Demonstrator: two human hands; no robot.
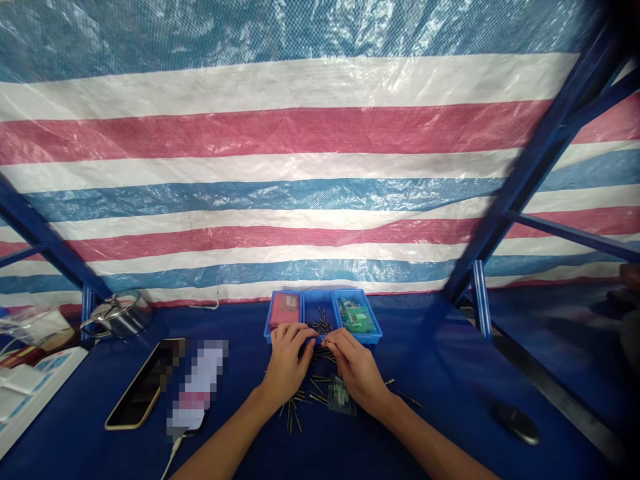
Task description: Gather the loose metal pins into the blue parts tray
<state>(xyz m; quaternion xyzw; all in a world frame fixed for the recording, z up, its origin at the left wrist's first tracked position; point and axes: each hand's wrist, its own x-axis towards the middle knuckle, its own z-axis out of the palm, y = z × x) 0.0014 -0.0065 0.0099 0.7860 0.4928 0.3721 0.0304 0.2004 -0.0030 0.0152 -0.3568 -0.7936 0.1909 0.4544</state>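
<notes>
Left hand (286,363) and right hand (356,370) both pinch pins (323,353) by the tray (374,335) at the back edge of the worktop (430,373), so 1 wrist nudge probably scatters the loose ones.

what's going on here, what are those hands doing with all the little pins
A person works bare-handed at a blue-covered table. The left hand and right hand meet fingertip to fingertip at the front edge of a blue three-part tray, among thin dark pins; whether either pinches one is too small to tell. More pins lie loose on the cloth by the wrists, beside a small clear bag. A phone lies off to the left.
</notes>
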